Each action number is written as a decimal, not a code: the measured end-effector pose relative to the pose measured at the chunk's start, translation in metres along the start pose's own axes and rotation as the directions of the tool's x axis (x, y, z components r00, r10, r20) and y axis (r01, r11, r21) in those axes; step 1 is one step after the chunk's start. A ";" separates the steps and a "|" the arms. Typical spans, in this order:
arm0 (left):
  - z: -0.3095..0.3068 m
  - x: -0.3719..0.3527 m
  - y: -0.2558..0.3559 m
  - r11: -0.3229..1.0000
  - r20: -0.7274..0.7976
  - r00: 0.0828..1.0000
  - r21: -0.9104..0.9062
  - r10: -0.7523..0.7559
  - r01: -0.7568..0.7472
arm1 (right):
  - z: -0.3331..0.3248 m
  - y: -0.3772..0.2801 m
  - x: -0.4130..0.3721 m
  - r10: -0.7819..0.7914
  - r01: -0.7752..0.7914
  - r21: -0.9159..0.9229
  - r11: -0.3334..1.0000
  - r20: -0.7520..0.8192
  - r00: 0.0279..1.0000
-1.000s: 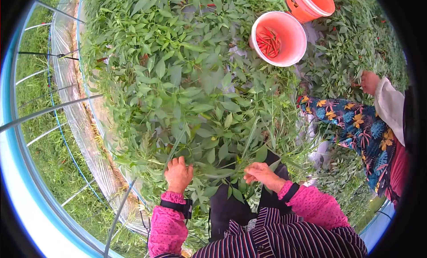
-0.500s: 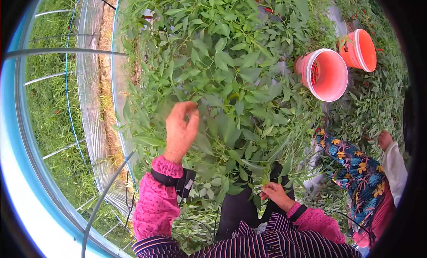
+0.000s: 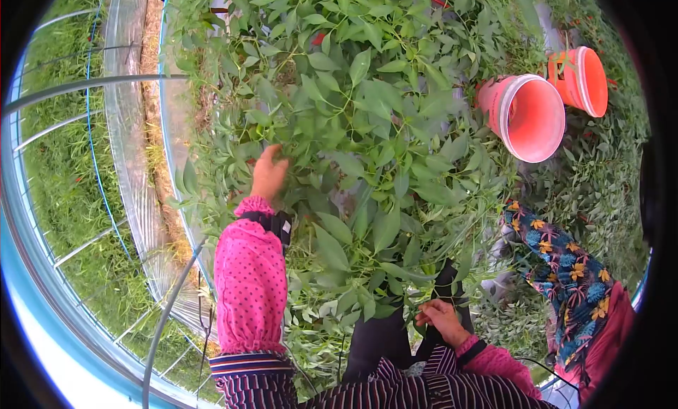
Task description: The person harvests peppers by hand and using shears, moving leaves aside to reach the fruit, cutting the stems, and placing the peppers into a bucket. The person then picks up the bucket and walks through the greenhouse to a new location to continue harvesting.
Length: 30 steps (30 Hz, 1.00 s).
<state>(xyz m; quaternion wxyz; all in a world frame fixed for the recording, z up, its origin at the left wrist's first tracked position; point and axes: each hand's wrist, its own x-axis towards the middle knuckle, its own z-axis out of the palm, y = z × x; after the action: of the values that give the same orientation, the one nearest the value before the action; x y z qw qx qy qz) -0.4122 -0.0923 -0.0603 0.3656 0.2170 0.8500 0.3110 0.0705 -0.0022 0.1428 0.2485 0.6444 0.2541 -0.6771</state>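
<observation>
At the far left a clear film [image 3: 134,162] hangs over a bent hoop [image 3: 92,84], with grass beyond it. Just right of the film, the left arm stretches straight up and away from the body in a pink sleeve [image 3: 251,282]. The left hand [image 3: 268,175] is pushed into the plant [image 3: 367,127] with its back toward the camera. Its fingertips are buried in the leaves, so I cannot tell whether its grip is apart or closed. The plant fills the middle, in front of the person and between the two hands. One red pepper [image 3: 319,38] shows high in its leaves. The right hand [image 3: 441,319] sits low, close to the body, with the elbow bent. Its grip is curled together among the low stems. Well to the right, two orange buckets [image 3: 530,116] lie tilted, just beside each other. Below them is another person's floral sleeve [image 3: 565,268].
</observation>
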 end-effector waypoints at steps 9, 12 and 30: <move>0.058 -0.049 0.059 0.886 -0.099 0.989 0.461 0.105 -0.048 | 0.015 -0.004 0.000 -0.051 0.051 0.025 0.998 0.006 0.999; 0.068 -0.047 0.063 0.906 -0.109 0.989 0.421 0.103 -0.048 | 0.019 -0.008 0.001 -0.036 0.036 0.006 0.999 0.018 0.999; -0.042 -0.085 0.021 0.819 0.103 0.993 0.565 0.052 -0.102 | 0.074 -0.041 -0.016 -0.238 0.246 -0.056 0.968 0.128 0.963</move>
<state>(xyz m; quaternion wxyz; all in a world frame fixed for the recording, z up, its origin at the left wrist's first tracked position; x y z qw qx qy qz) -0.3871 -0.1433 0.0186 0.3065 0.3630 0.8786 0.0486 -0.0116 -0.0204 0.1631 0.2016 0.5571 0.3397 -0.7304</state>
